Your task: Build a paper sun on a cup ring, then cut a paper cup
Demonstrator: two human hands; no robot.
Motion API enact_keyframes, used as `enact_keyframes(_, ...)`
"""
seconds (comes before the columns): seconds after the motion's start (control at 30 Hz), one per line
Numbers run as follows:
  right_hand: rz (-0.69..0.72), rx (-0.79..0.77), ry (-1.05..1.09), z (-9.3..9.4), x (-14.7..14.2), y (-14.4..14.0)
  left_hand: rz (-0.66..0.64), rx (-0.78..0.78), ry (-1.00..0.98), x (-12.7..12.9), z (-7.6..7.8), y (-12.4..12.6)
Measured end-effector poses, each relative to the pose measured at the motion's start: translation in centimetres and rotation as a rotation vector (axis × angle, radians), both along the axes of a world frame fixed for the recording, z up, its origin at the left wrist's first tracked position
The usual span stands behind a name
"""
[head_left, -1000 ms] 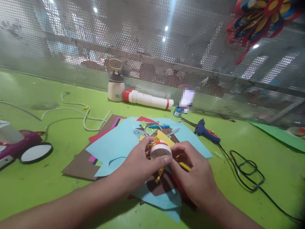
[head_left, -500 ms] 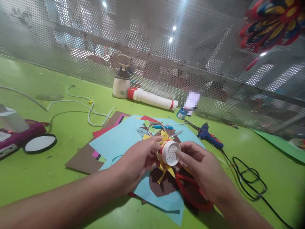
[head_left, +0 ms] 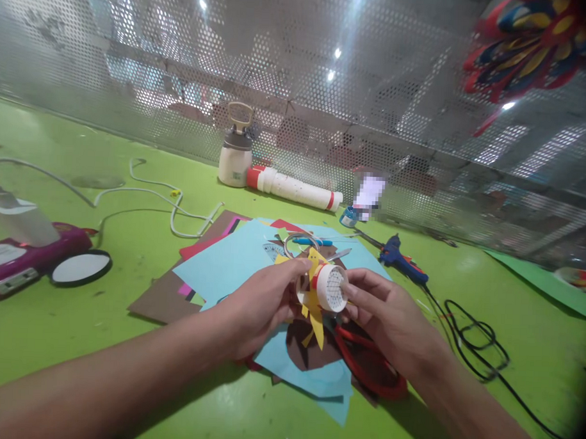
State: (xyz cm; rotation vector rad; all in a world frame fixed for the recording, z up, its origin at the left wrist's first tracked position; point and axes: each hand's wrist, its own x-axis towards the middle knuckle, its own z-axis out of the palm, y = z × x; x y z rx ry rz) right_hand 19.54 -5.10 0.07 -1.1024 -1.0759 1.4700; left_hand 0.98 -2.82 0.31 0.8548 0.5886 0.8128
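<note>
My left hand (head_left: 264, 303) and my right hand (head_left: 390, 322) together hold a small white cylinder (head_left: 330, 287) with a red band and a dotted end face. Yellow pointed paper pieces (head_left: 315, 313) hang from it. The cylinder is lifted above a stack of coloured paper sheets (head_left: 224, 265), mostly light blue, on the green table (head_left: 101, 341). Red-handled scissors (head_left: 372, 369) lie on the sheets just under my right hand.
A blue glue gun (head_left: 401, 258) with a black coiled cord (head_left: 476, 341) lies to the right. At the back stand a white bottle (head_left: 235, 155) and a white tube with red ends (head_left: 294, 188). A pink device (head_left: 22, 258) and white cable (head_left: 154, 198) lie left. A perforated metal screen (head_left: 135, 67) closes off the back.
The cylinder has been lifted and turned so its dotted end faces me. My right hand has shifted right, uncovering the red scissors. The yellow paper pieces now hang lower.
</note>
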Motion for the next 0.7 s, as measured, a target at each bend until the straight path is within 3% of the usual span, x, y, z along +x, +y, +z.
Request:
enact_keyframes(0.47, -0.095, 0.053, 0.022, 0.6, 0.5, 0.2, -0.013, -0.026, -0.081, 0.1, 0.2, 0.3)
enact_keyframes(0.7, -0.206, 0.088, 0.087, 1.7, 0.2, -0.2, -0.010, 0.092, -0.049, 0.0, 0.0, 0.2)
